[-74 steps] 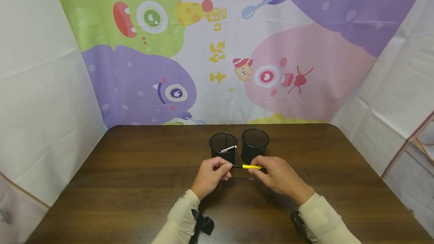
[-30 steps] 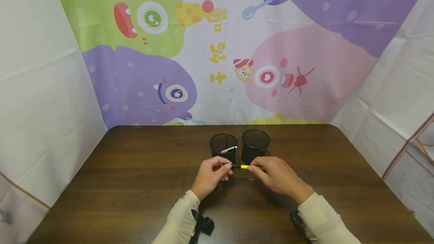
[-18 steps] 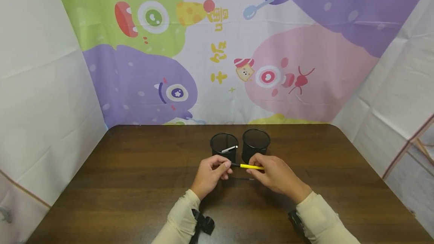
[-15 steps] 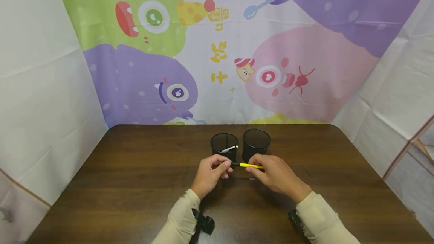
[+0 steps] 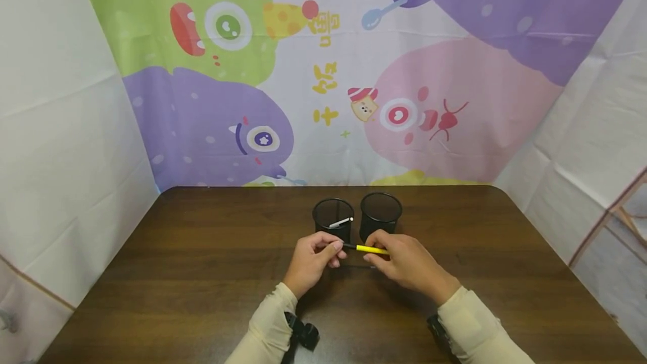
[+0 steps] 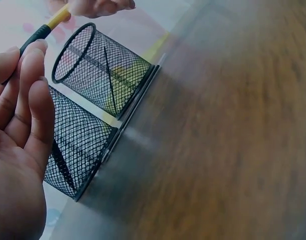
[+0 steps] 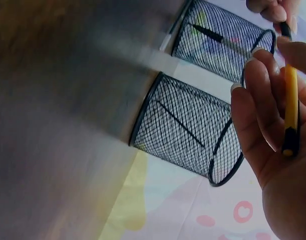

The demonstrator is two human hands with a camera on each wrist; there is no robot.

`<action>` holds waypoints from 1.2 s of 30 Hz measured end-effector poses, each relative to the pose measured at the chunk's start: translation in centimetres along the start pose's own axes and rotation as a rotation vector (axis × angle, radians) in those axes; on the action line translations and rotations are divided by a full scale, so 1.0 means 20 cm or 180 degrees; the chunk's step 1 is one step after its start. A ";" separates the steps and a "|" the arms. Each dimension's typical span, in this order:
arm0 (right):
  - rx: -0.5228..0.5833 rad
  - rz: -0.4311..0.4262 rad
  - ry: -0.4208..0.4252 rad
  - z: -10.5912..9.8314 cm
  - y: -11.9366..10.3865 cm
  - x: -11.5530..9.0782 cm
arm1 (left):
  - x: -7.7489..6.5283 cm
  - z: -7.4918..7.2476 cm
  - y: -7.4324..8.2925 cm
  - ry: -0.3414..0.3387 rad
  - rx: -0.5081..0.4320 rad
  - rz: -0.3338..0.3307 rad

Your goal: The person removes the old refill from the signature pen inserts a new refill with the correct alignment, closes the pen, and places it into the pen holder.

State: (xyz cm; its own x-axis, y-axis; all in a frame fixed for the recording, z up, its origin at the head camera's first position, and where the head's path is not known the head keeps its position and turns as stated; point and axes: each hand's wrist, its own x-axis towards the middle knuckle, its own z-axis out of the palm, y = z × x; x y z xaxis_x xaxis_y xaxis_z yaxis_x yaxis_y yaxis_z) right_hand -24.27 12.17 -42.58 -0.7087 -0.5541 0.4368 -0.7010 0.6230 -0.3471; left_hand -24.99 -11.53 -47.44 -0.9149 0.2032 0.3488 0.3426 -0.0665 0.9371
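Above the dark wooden table, both hands hold one yellow and black pen (image 5: pixel 371 249) level between them. My left hand (image 5: pixel 313 261) pinches its black end between thumb and fingertips. Around the yellow barrel are the thumb and fingers of my right hand (image 5: pixel 411 261); in the right wrist view the barrel's black-tipped rear end (image 7: pixel 290 142) lies over the palm. Just behind the hands stand two black mesh pen holders, the left one (image 5: pixel 319 227) and the right one (image 5: pixel 371 230). Inside the left holder leans a white and black pen (image 5: pixel 341 222).
A thin dark rod (image 5: pixel 356 266) like a pen refill lies on the table (image 5: pixel 212 274) in front of the holders, below the hands. Behind the table hangs a cartoon-printed cloth (image 5: pixel 323 156), and white cloth walls (image 5: pixel 65 128) flank both sides.
My right hand has shifted slightly left, and its thumb has moved down off the front of the yellow barrel, so more yellow shows. The left hand keeps its pinch almost in place.
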 end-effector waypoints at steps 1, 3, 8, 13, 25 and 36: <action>-0.0032 -0.0023 0.0005 0.00 0.00 0.00 | 0.00 0.00 0.00 -0.0003 -0.0005 -0.0011; -0.0074 -0.0067 0.0022 0.01 -0.01 0.01 | 0.00 0.00 0.00 -0.0018 -0.0017 -0.0014; -0.0106 -0.0116 0.0092 0.02 -0.01 0.01 | 0.00 -0.01 0.00 -0.0032 -0.0030 0.0028; -0.0059 -0.0116 0.0091 0.03 -0.01 0.01 | -0.01 -0.01 0.00 -0.0022 -0.0069 0.0061; 0.0001 0.0075 0.0183 0.02 0.02 -0.01 | 0.00 -0.01 0.00 0.0195 -0.0061 0.0053; 0.0001 -0.0157 0.0267 0.01 0.05 -0.01 | 0.00 -0.01 0.01 0.0143 -0.0070 0.0023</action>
State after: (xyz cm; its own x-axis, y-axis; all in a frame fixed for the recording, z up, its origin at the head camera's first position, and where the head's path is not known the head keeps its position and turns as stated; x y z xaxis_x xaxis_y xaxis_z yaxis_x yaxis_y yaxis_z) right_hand -24.75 12.79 -43.22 -0.6640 -0.5359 0.5214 -0.7350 0.5958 -0.3238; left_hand -24.96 -11.65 -47.30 -0.9213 0.1586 0.3551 0.3447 -0.0894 0.9344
